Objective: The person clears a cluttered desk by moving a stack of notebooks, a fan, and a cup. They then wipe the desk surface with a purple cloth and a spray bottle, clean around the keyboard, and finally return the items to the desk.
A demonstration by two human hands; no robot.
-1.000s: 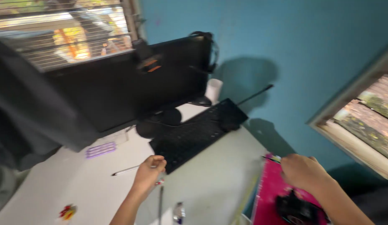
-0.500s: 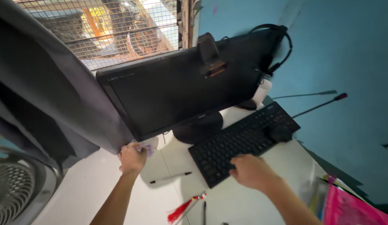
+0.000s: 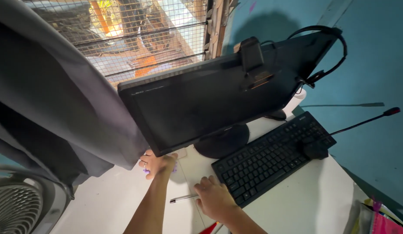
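Paper, small and purple (image 3: 146,170), lies on the white desk (image 3: 305,203) near its left edge, just under the lower left corner of the black monitor (image 3: 210,102). The left hand (image 3: 156,164) is closed over it, fingers curled down onto the sheet; whether it pinches or only presses I cannot tell. It looks thin, light and limp, likely to slide on the smooth top, so it is best taken by an edge. The right hand (image 3: 214,200) lies flat, fingers together, at the near left corner of the black keyboard (image 3: 275,158), touching a pen (image 3: 183,198). A mouse (image 3: 315,150) sits on the keyboard's right end. Behind are a mesh window (image 3: 136,34), a grey curtain (image 3: 54,108), a teal wall (image 3: 375,65), and 1 fan (image 3: 19,208) low on the left.
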